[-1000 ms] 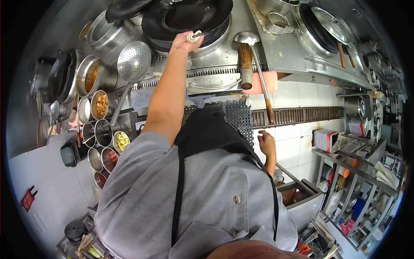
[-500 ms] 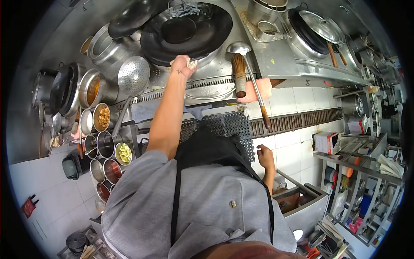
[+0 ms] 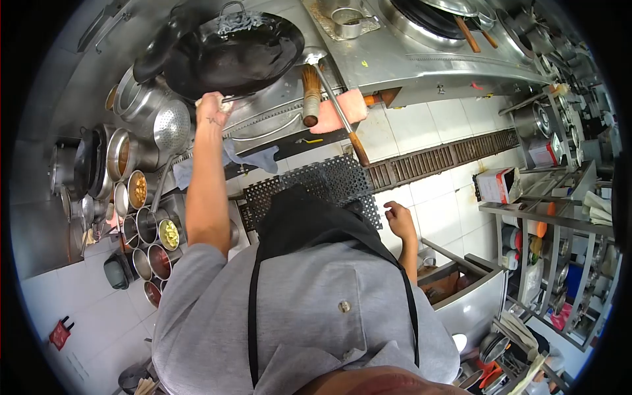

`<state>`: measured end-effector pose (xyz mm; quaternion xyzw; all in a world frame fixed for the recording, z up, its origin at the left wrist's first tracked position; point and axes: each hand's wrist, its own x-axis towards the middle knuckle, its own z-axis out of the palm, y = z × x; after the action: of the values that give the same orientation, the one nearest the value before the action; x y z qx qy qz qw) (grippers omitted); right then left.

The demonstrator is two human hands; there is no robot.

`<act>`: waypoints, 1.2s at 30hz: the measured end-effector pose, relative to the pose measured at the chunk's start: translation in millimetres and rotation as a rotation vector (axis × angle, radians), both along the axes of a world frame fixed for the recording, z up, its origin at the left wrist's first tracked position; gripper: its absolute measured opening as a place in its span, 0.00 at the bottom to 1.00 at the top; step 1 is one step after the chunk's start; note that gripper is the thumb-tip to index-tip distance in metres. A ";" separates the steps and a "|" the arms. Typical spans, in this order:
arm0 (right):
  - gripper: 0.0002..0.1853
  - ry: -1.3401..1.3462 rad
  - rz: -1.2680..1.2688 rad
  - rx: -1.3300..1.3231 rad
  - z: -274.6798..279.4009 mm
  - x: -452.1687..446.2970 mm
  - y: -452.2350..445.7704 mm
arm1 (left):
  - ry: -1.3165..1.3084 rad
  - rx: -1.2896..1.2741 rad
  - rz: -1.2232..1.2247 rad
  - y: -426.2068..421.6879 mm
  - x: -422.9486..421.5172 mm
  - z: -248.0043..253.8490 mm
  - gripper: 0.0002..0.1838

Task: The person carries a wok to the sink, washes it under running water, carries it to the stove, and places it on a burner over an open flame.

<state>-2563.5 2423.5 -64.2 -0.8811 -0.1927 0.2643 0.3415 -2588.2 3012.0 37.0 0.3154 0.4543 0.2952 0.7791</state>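
Note:
My left hand [image 3: 214,108] is closed on the near edge of a large black wok [image 3: 237,56], with a pale cloth between palm and metal. The wok tilts over the steel stove, and whitish residue marks its far side by a loop handle. My right hand [image 3: 399,220] hangs over the floor beside the black mat [image 3: 322,181], fingers loosely curled, holding nothing visible. Right of the wok lie a bamboo brush [image 3: 311,99] and a ladle [image 3: 342,117] with a wooden handle, next to a pink cloth [image 3: 352,108].
At the left are a perforated skimmer [image 3: 172,125], steel pots [image 3: 118,155] and small containers of food [image 3: 169,234]. A floor grate [image 3: 447,158] runs to the right. Steel shelving [image 3: 526,214] stands at the right, and an open steel bin [image 3: 471,289] is near my right arm.
The view has turned and shifted. My left hand and the wok have moved left and the wok is more tilted. My right hand remains low at my side.

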 end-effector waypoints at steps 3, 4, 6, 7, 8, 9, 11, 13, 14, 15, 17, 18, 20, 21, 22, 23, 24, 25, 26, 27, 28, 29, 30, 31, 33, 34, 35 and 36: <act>0.13 0.006 -0.046 0.011 -2.4 4.4 -32.6 | 0.041 0.032 0.019 -4.9 -6.9 18.5 0.09; 0.13 0.028 -0.071 0.004 -0.9 4.9 -40.0 | 0.044 0.038 0.013 -2.6 -6.9 18.5 0.09; 0.13 0.024 -0.078 0.000 -0.7 5.0 -51.3 | 0.069 0.091 0.029 7.0 -12.4 12.7 0.07; 0.13 0.033 -0.086 0.012 -2.0 5.0 -55.4 | 0.054 0.122 0.086 3.1 -12.1 15.4 0.05; 0.13 0.043 -0.092 0.021 -3.5 4.6 -59.5 | 0.058 0.120 0.086 8.1 -12.5 13.8 0.05; 0.13 0.046 -0.090 0.020 -5.7 4.9 -62.1 | 0.108 0.136 0.075 17.6 -13.2 16.0 0.06; 0.13 0.075 -0.093 0.035 -10.1 3.7 -63.2 | 0.147 0.166 0.091 19.5 -13.1 24.9 0.07; 0.12 0.089 -0.097 0.061 -13.9 3.1 -62.1 | 0.176 0.200 0.080 25.6 -13.9 34.0 0.07; 0.12 0.100 -0.106 0.086 -15.8 3.0 -61.2 | 0.201 0.233 0.063 29.9 -12.4 37.1 0.07; 0.12 0.100 -0.103 0.087 -17.5 3.2 -60.3 | 0.230 0.229 0.085 34.1 -10.1 40.0 0.04; 0.11 0.145 -0.120 0.105 -18.4 3.2 -58.6 | 0.297 0.279 0.036 30.0 -9.6 59.3 0.03; 0.11 0.146 -0.119 0.105 -17.8 3.4 -59.1 | 0.362 0.328 -0.018 27.7 -8.5 69.8 0.03; 0.12 0.147 -0.102 0.113 -14.8 3.6 -59.2 | 0.400 0.350 -0.054 39.5 -7.0 78.3 0.04; 0.12 0.147 -0.104 0.113 -14.8 3.9 -59.0 | 0.391 0.326 -0.108 52.6 -5.9 82.0 0.04; 0.12 0.164 -0.122 0.118 -15.1 4.1 -60.0 | 0.381 0.302 -0.163 54.9 -3.0 87.2 0.04; 0.12 0.180 -0.141 0.123 -15.2 4.0 -61.2 | 0.386 0.285 -0.178 58.8 0.5 94.8 0.03; 0.12 0.179 -0.143 0.123 -16.2 3.6 -62.0 | 0.384 0.286 -0.180 61.9 5.5 101.4 0.03; 0.12 0.191 -0.161 0.129 -18.3 2.8 -62.6 | 0.444 0.322 -0.174 66.7 11.6 106.7 0.03; 0.12 0.204 -0.178 0.135 -18.2 2.9 -62.0 | 0.503 0.359 -0.166 70.1 17.5 112.5 0.04; 0.12 0.204 -0.177 0.136 -18.3 3.5 -61.3 | 0.503 0.360 -0.165 74.8 23.6 117.4 0.04; 0.12 0.202 -0.183 0.132 -15.6 3.4 -59.4 | 0.517 0.408 -0.159 79.5 30.3 122.2 0.03; 0.12 0.200 -0.190 0.130 -14.4 3.3 -57.5 | 0.530 0.456 -0.154 83.7 36.7 127.8 0.03; 0.12 0.201 -0.191 0.132 -15.4 2.7 -56.2 | 0.541 0.505 -0.150 87.5 40.9 133.8 0.03; 0.12 0.212 -0.198 0.139 -16.6 1.8 -55.6 | 0.610 0.529 -0.129 78.0 49.2 145.0 0.04; 0.12 0.224 -0.210 0.152 -21.0 0.8 -54.2 | 0.605 0.567 -0.104 66.9 64.1 159.1 0.05; 0.11 0.230 -0.218 0.172 -24.5 -0.3 -54.8 | 0.599 0.601 -0.080 64.5 70.8 164.2 0.05; 0.11 0.238 -0.225 0.190 -27.9 -2.2 -56.7 | 0.628 0.624 -0.114 68.4 76.4 167.4 0.06; 0.11 0.240 -0.228 0.191 -31.3 -4.2 -58.9 | 0.629 0.627 -0.117 70.5 82.7 171.1 0.06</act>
<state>-2567.7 2364.6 -95.6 -0.8230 -0.0736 0.3073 0.4721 -2505.5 3082.5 208.1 0.6359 0.5392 0.2637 0.4852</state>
